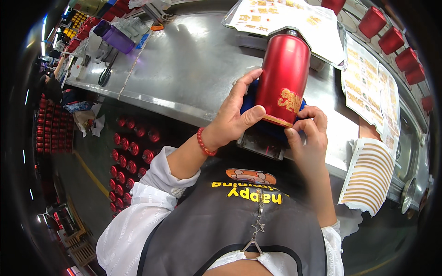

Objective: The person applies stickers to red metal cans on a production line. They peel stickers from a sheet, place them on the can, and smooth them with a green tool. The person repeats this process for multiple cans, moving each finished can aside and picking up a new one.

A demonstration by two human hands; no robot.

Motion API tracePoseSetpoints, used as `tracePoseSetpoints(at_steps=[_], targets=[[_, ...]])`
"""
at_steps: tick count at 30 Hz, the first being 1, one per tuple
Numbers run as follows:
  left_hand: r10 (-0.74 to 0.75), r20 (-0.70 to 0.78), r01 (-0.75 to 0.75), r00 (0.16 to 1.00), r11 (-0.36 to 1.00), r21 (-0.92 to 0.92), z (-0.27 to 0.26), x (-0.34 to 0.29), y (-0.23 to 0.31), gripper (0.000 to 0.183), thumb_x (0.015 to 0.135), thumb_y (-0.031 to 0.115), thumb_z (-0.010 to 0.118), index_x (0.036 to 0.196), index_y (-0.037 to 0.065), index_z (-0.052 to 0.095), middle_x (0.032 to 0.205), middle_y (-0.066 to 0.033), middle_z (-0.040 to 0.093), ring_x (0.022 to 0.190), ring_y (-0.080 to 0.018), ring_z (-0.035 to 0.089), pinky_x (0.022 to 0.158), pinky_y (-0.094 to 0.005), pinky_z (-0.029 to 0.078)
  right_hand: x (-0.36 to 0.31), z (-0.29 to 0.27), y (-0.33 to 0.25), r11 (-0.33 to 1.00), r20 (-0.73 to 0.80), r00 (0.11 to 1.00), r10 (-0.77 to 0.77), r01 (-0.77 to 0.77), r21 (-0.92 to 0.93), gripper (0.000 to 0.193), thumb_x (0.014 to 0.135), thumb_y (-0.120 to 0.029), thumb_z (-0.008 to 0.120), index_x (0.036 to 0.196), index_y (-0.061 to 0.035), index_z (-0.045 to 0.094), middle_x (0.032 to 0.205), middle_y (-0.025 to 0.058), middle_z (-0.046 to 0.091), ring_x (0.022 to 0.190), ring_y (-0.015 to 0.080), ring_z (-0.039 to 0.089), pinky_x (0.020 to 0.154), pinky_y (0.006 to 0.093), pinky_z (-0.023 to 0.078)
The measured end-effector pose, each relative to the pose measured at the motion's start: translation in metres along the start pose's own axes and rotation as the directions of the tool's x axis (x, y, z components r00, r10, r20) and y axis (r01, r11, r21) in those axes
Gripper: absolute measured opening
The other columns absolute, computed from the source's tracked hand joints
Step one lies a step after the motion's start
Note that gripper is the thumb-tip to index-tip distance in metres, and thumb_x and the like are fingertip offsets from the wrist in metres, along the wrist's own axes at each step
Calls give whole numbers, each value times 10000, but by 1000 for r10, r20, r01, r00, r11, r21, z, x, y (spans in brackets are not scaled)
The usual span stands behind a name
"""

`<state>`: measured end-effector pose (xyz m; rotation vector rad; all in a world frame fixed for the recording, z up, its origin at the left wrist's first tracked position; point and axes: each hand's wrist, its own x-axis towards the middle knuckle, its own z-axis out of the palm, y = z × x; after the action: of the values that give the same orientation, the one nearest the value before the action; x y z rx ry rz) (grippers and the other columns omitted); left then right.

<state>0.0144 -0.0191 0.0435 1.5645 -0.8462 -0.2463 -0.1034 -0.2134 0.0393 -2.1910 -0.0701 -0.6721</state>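
A glossy red metal cylinder (287, 69), shaped like a canister, lies over a blue support (248, 101) with its far end mounted at the back. A gold ornamental decal (290, 100) is on its side. Along its near edge runs a thin gold strip (277, 121). My left hand (237, 108) rests against the cylinder's left side, fingers stretched out and thumb apart at the near edge. At the lower right corner, my right hand (308, 129) has curled fingers and thumb pinched at the end of the gold strip; its fingertips partly hide that spot.
Decal sheets (271, 16) lie at the back, with more sheets (368, 83) at right. A sheet of curved gold strips (367, 177) hangs over the near right edge. A purple bottle (114, 37) and black scissors (107, 73) are at left. Red canisters (372, 22) stand back right.
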Motion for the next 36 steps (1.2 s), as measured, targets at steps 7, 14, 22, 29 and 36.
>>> tracePoseSetpoints(at_steps=[7,14,22,29,36], targets=[[148,-131,-125,980,978,166,-8,-22,-2,565,997,232,627,1462,-18,428,1427,-187,533,1359,-311,490,1210,-449,257,0,0,-1,1000,6,1000,-5,5,5,185,792,-44,778,821,-26,596,1069,141,553,1111,347,519,944,439,426],[607,80,-447,791,484,752,3,-36,-7,326,930,89,637,1246,133,707,1158,-36,743,1236,-233,612,1263,-484,136,0,1,-2,1000,12,1000,10,-10,10,198,786,-19,761,811,-21,564,1073,149,562,1114,336,539,938,422,449],[699,250,-627,670,352,695,18,-5,9,318,915,176,663,1221,242,718,1149,56,735,1213,-146,610,1276,-488,85,0,-1,-2,1000,31,1000,-7,8,-22,199,790,-34,771,844,-20,580,1071,146,560,1091,340,524,940,439,434],[731,138,-526,669,334,782,-13,-27,-28,343,850,84,718,1176,188,729,1117,36,722,1194,-185,577,1260,-495,164,-4,-12,-8,992,-102,989,111,-105,70,297,870,28,682,1160,-15,638,1360,210,552,1140,306,606,947,396,506],[695,122,-547,709,432,717,8,-19,-3,340,863,134,702,1191,214,743,1102,57,740,1206,-164,573,1268,-488,120,-6,-26,-20,800,-140,895,423,-297,521,367,1021,-97,565,1370,15,551,1180,104,662,1064,135,618,902,256,504]])
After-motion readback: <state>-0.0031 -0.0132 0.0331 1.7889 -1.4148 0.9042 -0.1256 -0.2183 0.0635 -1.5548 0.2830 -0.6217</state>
